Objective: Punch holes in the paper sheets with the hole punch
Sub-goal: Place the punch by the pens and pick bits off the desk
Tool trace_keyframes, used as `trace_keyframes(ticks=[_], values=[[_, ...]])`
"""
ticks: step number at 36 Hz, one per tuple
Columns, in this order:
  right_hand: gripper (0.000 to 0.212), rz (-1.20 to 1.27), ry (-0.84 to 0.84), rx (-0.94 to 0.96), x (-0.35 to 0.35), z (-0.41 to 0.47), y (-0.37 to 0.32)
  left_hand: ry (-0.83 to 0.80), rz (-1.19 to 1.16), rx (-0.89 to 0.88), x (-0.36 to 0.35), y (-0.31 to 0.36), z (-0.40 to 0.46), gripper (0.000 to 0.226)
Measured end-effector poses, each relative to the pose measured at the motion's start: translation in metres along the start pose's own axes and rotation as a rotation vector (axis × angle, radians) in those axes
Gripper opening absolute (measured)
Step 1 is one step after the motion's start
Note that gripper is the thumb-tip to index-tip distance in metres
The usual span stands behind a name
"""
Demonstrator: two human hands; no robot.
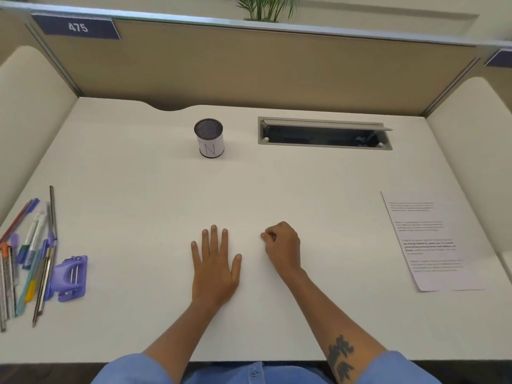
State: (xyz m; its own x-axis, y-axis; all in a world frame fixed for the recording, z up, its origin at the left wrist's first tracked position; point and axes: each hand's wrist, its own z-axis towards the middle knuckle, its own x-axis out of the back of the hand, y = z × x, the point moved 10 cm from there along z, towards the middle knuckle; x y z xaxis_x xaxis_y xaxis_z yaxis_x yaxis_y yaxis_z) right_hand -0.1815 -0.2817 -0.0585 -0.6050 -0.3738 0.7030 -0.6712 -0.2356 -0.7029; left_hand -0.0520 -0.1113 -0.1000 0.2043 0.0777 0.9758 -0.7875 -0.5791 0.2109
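A purple hole punch (69,277) lies at the left of the white desk (277,184), beside a row of pens. Printed paper sheets (432,242) lie flat at the desk's right side. My left hand (214,266) rests palm down near the middle front, fingers spread, holding nothing. My right hand (282,246) sits just to its right, fingers curled into a loose fist, nothing visible in it. Both hands are far from the punch and the paper.
Several pens, pencils and rulers (30,259) lie at the left edge. A mesh pen cup (209,137) marked N stands at the back middle. An open cable hatch (324,133) is set in the desk at back right. Partition walls surround the desk.
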Motion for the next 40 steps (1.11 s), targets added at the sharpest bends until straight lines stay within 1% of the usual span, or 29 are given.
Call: trace_keyframes(ticks=[7,13,17,21,24,29,35,38,40], values=[[0.017,-0.098,0.027,0.041,-0.004,0.001,-0.011,0.014,-0.008,0.000,-0.003,-0.001,0.000,0.077],[0.020,-0.170,0.032,0.057,-0.006,0.002,-0.018,0.018,-0.009,0.002,-0.005,-0.003,0.002,0.078],[0.020,-0.210,0.041,0.070,-0.009,0.000,-0.022,0.020,-0.013,0.001,-0.005,-0.002,0.001,0.078],[0.015,-0.266,0.050,0.086,-0.012,-0.003,-0.027,0.022,-0.022,0.001,-0.004,-0.002,0.001,0.078],[0.014,-0.323,0.010,0.107,-0.018,-0.005,-0.030,0.020,-0.009,0.002,-0.004,-0.001,0.001,0.078],[0.018,-0.475,-0.114,0.134,-0.030,-0.003,-0.031,0.013,-0.018,0.004,-0.004,-0.001,0.000,0.078],[0.020,-0.612,-0.173,0.215,-0.035,-0.001,-0.033,0.013,-0.025,0.002,-0.004,-0.001,0.001,0.078],[0.022,-0.639,-0.195,0.240,-0.037,0.006,-0.033,0.009,-0.028,0.002,-0.005,-0.002,0.000,0.078],[0.021,-0.606,-0.222,0.225,-0.034,0.016,-0.033,0.009,-0.035,0.002,-0.004,-0.001,0.000,0.078]])
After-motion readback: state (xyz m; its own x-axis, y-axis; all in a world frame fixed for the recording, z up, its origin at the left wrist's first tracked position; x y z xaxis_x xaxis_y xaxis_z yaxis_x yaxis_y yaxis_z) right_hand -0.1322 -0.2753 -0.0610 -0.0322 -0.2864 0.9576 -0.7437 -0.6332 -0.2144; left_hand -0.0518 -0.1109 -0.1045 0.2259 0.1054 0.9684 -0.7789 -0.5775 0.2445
